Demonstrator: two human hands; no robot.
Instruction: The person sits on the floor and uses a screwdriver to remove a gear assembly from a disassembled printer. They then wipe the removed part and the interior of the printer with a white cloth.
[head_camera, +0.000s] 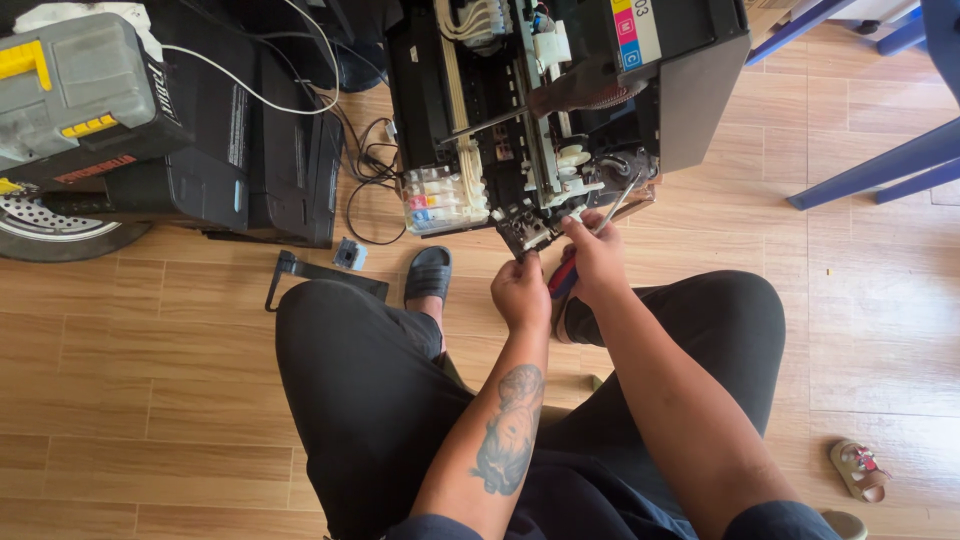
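Circuit board (524, 232), one, small and dark, at the front edge of one opened inkjet printer (560, 110) on the wood floor; pinched by the left hand (520, 292). Right hand (596, 262) clenched around one red-handled screwdriver (600, 215), tip at the printer frame. Beyond: four ink tanks (435, 197), one grey toolbox (75, 85), one black sandal (428, 272).

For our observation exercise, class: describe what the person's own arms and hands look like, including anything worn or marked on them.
Both forearms are bare. The left forearm carries a large grey-blue tattoo. Dark blue sleeve edges show near the elbows. No gloves, rings or watch are visible on the left hand or right hand.
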